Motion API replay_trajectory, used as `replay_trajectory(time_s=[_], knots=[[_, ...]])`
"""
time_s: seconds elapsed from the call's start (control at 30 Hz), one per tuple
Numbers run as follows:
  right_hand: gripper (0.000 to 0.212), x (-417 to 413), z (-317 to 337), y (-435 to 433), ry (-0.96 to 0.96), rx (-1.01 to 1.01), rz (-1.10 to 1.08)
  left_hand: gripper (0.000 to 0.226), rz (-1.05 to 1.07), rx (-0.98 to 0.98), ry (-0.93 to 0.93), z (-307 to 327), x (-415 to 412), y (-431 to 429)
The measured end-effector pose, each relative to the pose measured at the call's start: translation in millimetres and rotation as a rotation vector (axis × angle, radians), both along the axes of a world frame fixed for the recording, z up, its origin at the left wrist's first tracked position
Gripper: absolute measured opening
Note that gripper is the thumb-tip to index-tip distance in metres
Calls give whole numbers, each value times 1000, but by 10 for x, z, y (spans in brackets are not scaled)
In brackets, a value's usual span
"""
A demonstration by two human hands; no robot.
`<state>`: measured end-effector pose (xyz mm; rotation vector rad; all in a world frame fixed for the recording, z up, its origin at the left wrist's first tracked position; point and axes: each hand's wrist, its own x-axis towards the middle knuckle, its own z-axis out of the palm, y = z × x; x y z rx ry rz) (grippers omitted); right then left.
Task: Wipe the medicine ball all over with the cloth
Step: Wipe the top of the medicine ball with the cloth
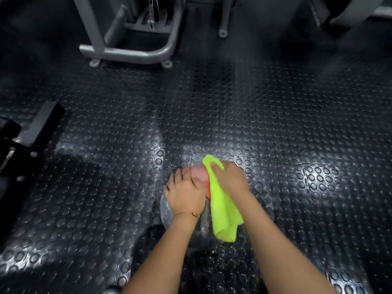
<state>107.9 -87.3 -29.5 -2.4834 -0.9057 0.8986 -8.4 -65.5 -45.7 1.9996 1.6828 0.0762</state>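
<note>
At the far left edge stands a dark piece of gym equipment (20,143), its black parts low over the floor. Further back and slightly to the right, a grey metal machine frame (127,53) rests on small round feet. The floor (297,124) is black rubber with raised round studs, and light shines off it in patches. Low in the middle sits the medicine ball (199,177), directly on the floor in front of the person. It is mostly grey with a pink panel on top, and the arms cover much of it. The left hand (184,193) lies on the ball's upper left side, released, its fingers spread over the surface and pressing on it rather than gripping. A thin bracelet (195,214) circles that wrist. Just to the right, the lime-green cloth (222,209) drapes down the ball's right side, with one corner poking up past the thumb and a folded end hanging towards the person. The right hand (230,179) grasps the cloth's upper part, thumb laid over it, and holds it against the ball. At the top right, a slim grey post (223,28) ends in a bolted foot, with more dark equipment (339,15) beyond it.
</note>
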Motion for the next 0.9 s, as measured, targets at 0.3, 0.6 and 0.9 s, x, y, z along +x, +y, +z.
replay_trajectory(time_s=[0.3,0.6,0.9], knots=[[41,-223,75,-305,-168,168,-22,64,-49,-13,-13,8,-15,96],[41,-312,224,-371,-137,161,77,50,-16,-48,-52,-15,-43,180],[45,98,75,197,-11,-61,120,50,-21,-45,-57,9,-37,145]])
